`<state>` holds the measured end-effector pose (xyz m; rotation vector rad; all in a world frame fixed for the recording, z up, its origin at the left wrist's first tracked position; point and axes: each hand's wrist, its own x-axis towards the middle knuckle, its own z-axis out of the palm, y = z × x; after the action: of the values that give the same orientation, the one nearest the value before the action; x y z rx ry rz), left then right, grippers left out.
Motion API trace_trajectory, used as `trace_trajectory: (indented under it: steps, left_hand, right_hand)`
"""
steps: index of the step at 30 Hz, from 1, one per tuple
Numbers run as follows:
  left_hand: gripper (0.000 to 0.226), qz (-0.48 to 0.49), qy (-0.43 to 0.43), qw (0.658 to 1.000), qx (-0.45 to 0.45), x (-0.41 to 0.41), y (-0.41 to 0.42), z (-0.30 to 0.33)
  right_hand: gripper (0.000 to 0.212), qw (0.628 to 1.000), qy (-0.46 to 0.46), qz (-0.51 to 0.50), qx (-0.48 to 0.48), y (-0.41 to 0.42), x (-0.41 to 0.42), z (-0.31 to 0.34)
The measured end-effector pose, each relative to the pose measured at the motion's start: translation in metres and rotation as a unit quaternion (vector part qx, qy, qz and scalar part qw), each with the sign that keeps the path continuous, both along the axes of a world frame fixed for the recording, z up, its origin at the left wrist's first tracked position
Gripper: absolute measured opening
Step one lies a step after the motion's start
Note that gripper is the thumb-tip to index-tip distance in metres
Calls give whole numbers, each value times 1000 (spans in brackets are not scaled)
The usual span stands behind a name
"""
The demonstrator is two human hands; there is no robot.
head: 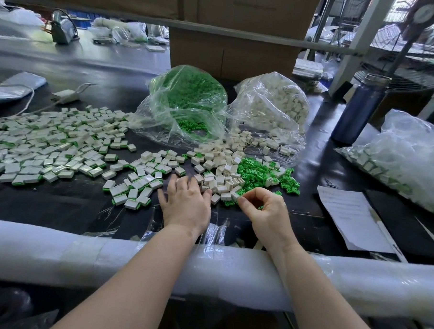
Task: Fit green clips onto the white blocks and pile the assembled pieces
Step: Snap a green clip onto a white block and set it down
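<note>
Hands at front of the dark table (60,207), forearms over the foam-wrapped rail (58,252). Left hand (184,202) lies flat, fingers spread & blurred, touching loose white blocks (221,164) w/ nothing held. Right hand (263,211) is curled, thumb & forefinger pinching one white block (235,196) at the near edge of the green clips (257,176). Assembled pieces (50,142) spread wide to the left. Behind: bag of clips (189,93), bag of blocks (276,102), blue bottle (360,108) at right.

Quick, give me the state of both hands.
Left hand: open, fingers spread over the white blocks.
Right hand: closed, pinching a green clip.
</note>
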<state>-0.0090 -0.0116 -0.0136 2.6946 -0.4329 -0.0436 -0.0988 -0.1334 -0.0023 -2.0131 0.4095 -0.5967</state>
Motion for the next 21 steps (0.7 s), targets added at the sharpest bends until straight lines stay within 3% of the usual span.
trace_trajectory:
  steps: [10, 16, 21]
  left_hand:
    - [71, 85, -2, 995, 48, -1, 1, 4]
    - [52, -8, -83, 996, -5, 1, 3, 2]
    - [60, -54, -46, 997, 24, 4, -1, -3]
  right_hand:
    - [15, 1000, 4, -1, -6, -1, -1, 0]
    - [19, 1000, 12, -7, -10, -1, 0, -2]
    - [21, 1000, 11, -13, -20, 0, 1, -2]
